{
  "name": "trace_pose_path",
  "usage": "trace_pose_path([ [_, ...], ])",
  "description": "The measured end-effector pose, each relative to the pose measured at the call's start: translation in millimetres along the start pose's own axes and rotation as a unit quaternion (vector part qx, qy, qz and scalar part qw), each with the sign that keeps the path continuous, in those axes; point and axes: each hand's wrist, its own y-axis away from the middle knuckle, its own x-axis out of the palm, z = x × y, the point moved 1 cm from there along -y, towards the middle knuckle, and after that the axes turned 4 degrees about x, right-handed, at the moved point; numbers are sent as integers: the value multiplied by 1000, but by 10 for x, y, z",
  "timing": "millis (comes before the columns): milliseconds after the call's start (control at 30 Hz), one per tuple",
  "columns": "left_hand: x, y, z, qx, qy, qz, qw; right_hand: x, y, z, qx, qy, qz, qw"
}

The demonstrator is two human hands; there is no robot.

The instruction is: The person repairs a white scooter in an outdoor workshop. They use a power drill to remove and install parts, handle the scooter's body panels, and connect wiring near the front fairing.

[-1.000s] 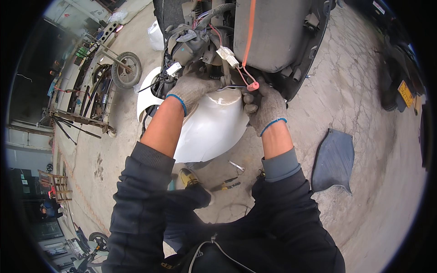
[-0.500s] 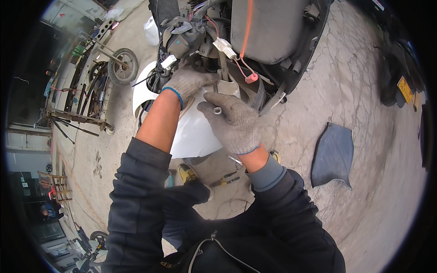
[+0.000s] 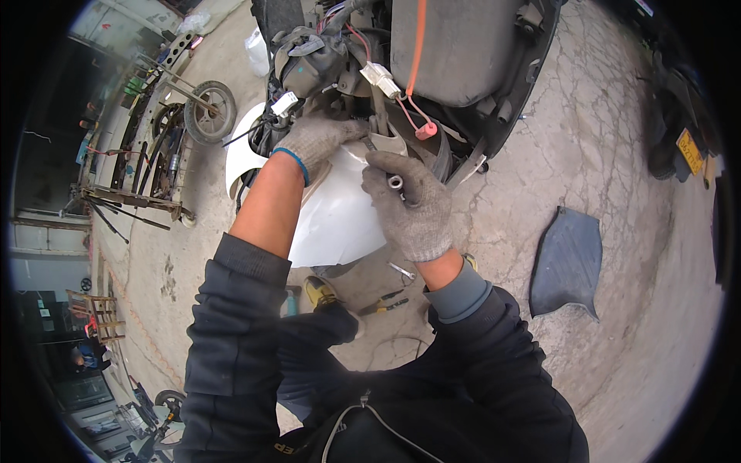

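Note:
Both my hands wear grey knit gloves and work at the front of a partly stripped scooter. My right hand is closed round a metal socket wrench, whose round hollow end pokes out of the fist. Its other end points up toward my left fingers. My left hand reaches over the upper part of a white body panel, its fingers bent together by the panel's top edge. What they grip, if anything, is hidden. A white connector and a red-capped lead hang just above my hands.
Pliers and a small wrench lie on the concrete by my shoes. A dark rubber mat is on the floor at right. A frame cart and a loose wheel stand left; another vehicle is far right.
My right hand has moved a little right and down with the socket wrench, away from my left hand. My left hand has hardly moved.

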Motion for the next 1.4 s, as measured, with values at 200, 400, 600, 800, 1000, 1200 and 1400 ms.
trace_pose_path([
  [200, -54, -41, 28, 224, -501, 74, 833, 180, 36, 237, -59, 234, 141, 960],
  [400, -73, -46, -94, 112, -411, 81, 901, 213, -54, 202, -89, 105, 48, 989],
  [600, 37, -33, -122, -30, -32, -19, 999, 49, -91, 158, 102, -75, -90, 988],
  [800, -9, -31, 18, 33, -5, -2, 999, -317, -538, -52, 387, -390, -144, 823],
  [1000, -40, -47, 113, 32, 20, 16, 999, -78, -61, -20, 129, -106, -35, 985],
  [1200, 14, 80, -196, 4, -54, 12, 998, 189, 20, 222, -131, 254, 114, 951],
  [1400, 57, 82, -191, 33, -99, -66, 992, 153, -70, 335, -97, 280, 112, 949],
])
